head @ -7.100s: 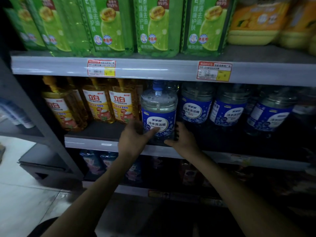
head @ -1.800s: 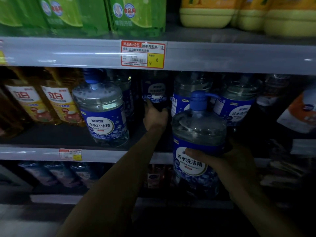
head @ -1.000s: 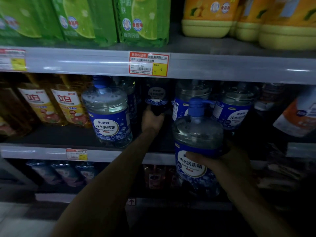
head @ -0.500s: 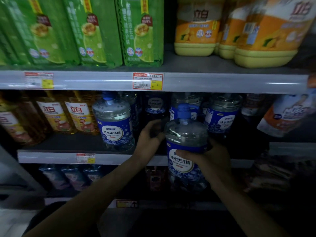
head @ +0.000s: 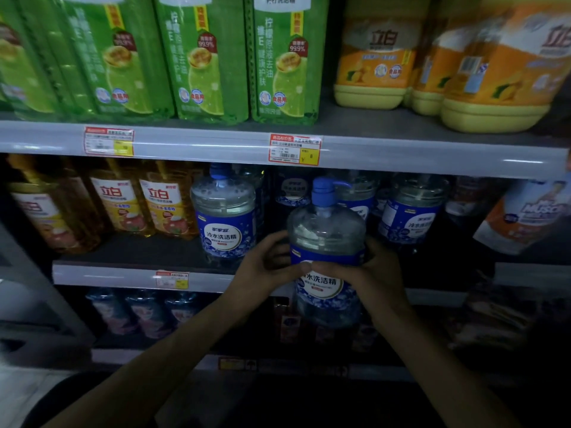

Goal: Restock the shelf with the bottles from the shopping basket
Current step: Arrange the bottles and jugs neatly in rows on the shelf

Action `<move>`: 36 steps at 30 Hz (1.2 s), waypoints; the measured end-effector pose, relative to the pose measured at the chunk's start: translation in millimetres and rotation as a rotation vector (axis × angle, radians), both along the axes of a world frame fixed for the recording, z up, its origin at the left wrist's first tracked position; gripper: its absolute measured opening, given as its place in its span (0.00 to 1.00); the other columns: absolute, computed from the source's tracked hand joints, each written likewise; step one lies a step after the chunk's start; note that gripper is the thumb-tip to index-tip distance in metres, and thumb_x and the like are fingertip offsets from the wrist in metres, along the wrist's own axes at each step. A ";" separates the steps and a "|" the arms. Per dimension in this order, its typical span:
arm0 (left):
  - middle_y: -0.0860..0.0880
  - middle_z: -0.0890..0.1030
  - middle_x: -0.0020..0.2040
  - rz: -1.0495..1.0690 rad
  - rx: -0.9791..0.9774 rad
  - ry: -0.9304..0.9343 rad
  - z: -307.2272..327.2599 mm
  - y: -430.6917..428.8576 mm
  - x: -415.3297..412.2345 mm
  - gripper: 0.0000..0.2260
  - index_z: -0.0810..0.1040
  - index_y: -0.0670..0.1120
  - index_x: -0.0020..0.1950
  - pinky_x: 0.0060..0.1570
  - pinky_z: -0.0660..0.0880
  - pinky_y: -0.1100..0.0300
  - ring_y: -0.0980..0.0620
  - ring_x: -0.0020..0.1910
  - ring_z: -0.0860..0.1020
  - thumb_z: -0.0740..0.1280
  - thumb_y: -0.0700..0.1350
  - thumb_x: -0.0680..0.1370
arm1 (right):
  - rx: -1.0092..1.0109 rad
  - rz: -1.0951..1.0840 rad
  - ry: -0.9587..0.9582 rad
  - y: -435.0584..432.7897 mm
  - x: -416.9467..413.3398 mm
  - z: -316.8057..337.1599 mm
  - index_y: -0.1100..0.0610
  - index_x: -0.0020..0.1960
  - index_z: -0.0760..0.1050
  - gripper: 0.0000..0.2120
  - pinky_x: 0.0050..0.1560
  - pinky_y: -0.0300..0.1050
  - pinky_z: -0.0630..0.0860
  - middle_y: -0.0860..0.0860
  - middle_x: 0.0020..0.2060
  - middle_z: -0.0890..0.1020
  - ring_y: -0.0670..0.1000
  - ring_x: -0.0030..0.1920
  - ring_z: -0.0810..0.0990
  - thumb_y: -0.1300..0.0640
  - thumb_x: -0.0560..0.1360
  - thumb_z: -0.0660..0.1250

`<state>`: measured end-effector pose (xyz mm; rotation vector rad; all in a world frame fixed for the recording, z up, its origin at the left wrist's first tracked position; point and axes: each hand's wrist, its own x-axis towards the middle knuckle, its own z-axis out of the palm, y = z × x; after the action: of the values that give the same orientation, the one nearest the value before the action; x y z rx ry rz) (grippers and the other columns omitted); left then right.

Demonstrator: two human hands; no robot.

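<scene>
Hands meet on one clear bottle (head: 326,239) with a blue pump cap and a blue label, held upright in the air just in front of the middle shelf (head: 123,274). The left hand (head: 265,267) curls round the bottle's left side and the right hand (head: 370,273) wraps its right side. The two thumbs lie across the top of the label, almost touching. The bottle's base hangs lower than the shelf's front rail, so it is not standing on the board. Just behind it is a dark gap in the row. To the left of the gap a matching bottle (head: 224,217) stands near the front edge, and to the right is a cluster of the same blue-labelled bottles (head: 411,211), set further back. Further left along this shelf stand amber bottles (head: 163,205) with yellow and white labels. On the upper shelf (head: 200,146), green packs (head: 200,57) fill the left and orange-and-yellow jugs (head: 377,63) the right. A red and yellow price tag (head: 295,149) sits on its rail above the held bottle. Light is poor, and the goods (head: 148,313) below the middle shelf are too dim to name.
</scene>
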<state>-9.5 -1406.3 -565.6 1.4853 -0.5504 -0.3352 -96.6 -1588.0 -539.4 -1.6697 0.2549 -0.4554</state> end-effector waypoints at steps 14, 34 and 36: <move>0.55 0.82 0.61 0.237 -0.049 -0.316 18.4 13.0 11.9 0.30 0.72 0.43 0.67 0.55 0.78 0.66 0.59 0.61 0.80 0.80 0.34 0.69 | -0.290 0.053 -0.127 3.6 36.0 11.3 0.40 0.61 0.77 0.39 0.57 0.39 0.79 0.39 0.58 0.82 0.40 0.59 0.80 0.52 0.55 0.88; 0.58 0.79 0.67 0.426 0.037 -0.256 -6.1 -6.8 27.9 0.28 0.72 0.48 0.75 0.61 0.77 0.65 0.64 0.66 0.77 0.76 0.43 0.76 | -0.138 0.044 -0.075 1.2 79.8 -23.6 0.54 0.67 0.76 0.32 0.54 0.41 0.82 0.46 0.58 0.84 0.43 0.57 0.83 0.59 0.65 0.83; 0.54 0.79 0.69 0.422 0.052 -0.237 -8.3 -8.5 26.9 0.29 0.70 0.48 0.77 0.61 0.79 0.61 0.61 0.66 0.78 0.75 0.41 0.77 | -0.149 0.036 -0.071 2.1 81.7 -26.8 0.55 0.70 0.73 0.34 0.55 0.41 0.82 0.47 0.61 0.83 0.43 0.58 0.83 0.60 0.67 0.82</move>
<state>17.4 -1414.9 -573.9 1.6584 -0.4014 0.1594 -14.9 -1585.9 -566.2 -1.7965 0.1410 -0.5157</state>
